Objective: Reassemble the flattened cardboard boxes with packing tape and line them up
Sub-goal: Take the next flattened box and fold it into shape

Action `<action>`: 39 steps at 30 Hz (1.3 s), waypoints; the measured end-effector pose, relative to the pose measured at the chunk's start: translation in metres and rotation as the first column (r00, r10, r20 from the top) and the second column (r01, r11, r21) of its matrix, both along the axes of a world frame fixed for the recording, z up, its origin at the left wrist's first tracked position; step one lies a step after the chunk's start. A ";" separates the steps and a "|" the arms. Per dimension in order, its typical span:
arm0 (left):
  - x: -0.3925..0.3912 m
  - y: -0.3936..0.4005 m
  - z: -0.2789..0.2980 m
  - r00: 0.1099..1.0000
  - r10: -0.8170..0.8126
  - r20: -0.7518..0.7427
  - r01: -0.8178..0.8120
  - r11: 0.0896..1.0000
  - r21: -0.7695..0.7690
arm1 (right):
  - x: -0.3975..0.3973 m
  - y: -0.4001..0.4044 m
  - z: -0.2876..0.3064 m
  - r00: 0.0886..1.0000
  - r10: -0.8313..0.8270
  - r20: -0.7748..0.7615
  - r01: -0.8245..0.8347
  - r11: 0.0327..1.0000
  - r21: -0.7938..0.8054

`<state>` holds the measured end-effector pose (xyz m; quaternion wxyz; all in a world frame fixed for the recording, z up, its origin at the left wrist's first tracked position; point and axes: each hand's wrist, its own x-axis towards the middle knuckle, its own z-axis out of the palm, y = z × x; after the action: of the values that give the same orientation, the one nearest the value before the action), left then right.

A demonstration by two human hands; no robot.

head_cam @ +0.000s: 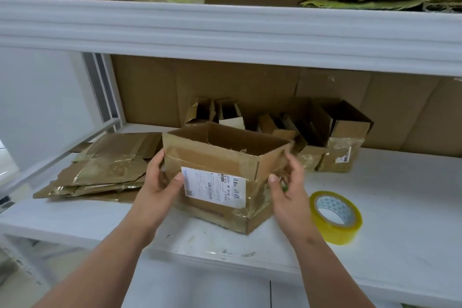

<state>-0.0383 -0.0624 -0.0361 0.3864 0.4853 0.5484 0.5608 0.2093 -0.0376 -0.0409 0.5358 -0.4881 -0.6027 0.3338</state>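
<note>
on the shelf (400, 207) front edge we see one open box (220, 157), left hand (160, 182) and right hand (287, 187) curled around its sides, one tape roll (336, 216) right.

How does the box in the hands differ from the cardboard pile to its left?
The box stands opened up with its top open; the pile lies flattened in layers. The box carries a white label; the pile shows none. The left hand and right hand hold the box; the pile lies untouched. Both are brown, taped cardboard on the white shelf.
</note>
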 end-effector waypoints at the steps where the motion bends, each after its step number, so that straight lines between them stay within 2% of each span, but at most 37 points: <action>1: 0.003 -0.003 0.000 1.000 0.007 0.001 -0.007 1.000 -0.010 | -0.002 -0.001 0.000 0.998 0.048 0.041 -0.047 0.999 -0.022; 4: 0.008 -0.008 -0.003 0.998 0.063 0.003 -0.062 0.998 -0.024 | -0.009 -0.005 -0.001 0.987 0.155 0.039 -0.152 0.985 -0.077; 7: 0.004 -0.010 -0.001 0.993 0.116 0.003 -0.116 0.993 0.014 | -0.011 -0.002 -0.003 0.983 0.175 -0.062 -0.182 0.976 -0.117; 9: -0.002 -0.011 0.004 0.996 0.090 -0.011 -0.089 0.995 0.034 | -0.011 0.000 -0.002 0.978 0.188 -0.087 -0.199 0.970 -0.137; 13: -0.008 -0.012 0.014 0.997 -0.002 -0.077 0.005 0.999 0.037 | -0.015 -0.004 0.006 0.970 0.241 -0.028 -0.243 0.964 -0.110; 19: -0.019 -0.008 0.015 0.999 -0.041 -0.026 0.039 0.998 -0.059 | -0.019 -0.008 0.011 0.962 0.272 0.037 -0.266 0.957 -0.115; 24: -0.022 -0.002 0.017 0.998 -0.066 -0.007 0.065 0.992 -0.106 | -0.018 -0.008 0.010 0.964 0.221 0.149 -0.203 0.971 -0.125; 28: -0.018 -0.001 0.020 0.998 -0.046 -0.038 0.042 0.993 -0.106 | -0.020 -0.009 0.003 0.980 0.179 0.088 -0.167 0.978 -0.129; 33: -0.018 0.000 0.022 0.995 0.012 -0.095 -0.023 0.993 -0.115 | -0.017 -0.007 0.007 0.970 0.241 0.018 -0.234 0.955 -0.184; 37: -0.015 0.009 0.024 0.974 0.127 -0.187 -0.156 0.977 -0.147 | -0.019 0.005 -0.003 0.987 0.152 -0.050 -0.158 0.978 -0.134; 39: -0.011 0.009 0.027 0.956 0.162 -0.245 -0.202 0.968 -0.149 | -0.020 0.008 -0.009 0.984 0.112 -0.140 -0.131 0.983 -0.132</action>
<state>-0.0491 -0.0538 -0.0088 0.3071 0.4590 0.6786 0.4842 0.1895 -0.0293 -0.0502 0.5174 -0.4637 -0.5696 0.4392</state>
